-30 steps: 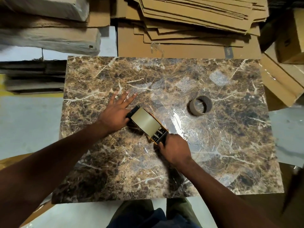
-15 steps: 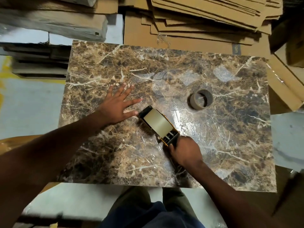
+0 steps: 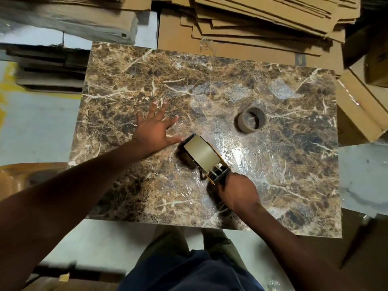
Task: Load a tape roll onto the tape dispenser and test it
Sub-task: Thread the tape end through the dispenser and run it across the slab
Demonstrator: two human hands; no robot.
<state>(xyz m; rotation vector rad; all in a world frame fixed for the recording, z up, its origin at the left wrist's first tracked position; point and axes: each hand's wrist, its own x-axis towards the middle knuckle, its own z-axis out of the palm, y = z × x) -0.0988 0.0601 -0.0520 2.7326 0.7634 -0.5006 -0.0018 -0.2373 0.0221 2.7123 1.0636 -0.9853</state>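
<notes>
A tape dispenser point(image 3: 218, 175) with a yellow and black frame lies on the brown marble table point(image 3: 126, 80), loaded with a beige tape roll point(image 3: 201, 153). My right hand point(image 3: 237, 192) is closed on the dispenser's handle at its near end. My left hand point(image 3: 155, 127) lies flat on the table with fingers spread, its thumb next to the dispenser's far end. Clear tape strips gleam on the table around the dispenser. An empty cardboard tape core point(image 3: 251, 119) stands on the table to the right.
Flattened cardboard sheets point(image 3: 262, 22) are stacked behind the table, and folded boxes point(image 3: 361, 106) lean at its right edge. More cardboard and wrapped bundles point(image 3: 63, 19) lie at the back left. Grey floor point(image 3: 37, 127) lies left of the table.
My left hand has come off the dispenser's far end and now lies flat and spread on the table. The right hand has pulled the dispenser a little toward me, and the camera has shifted.
</notes>
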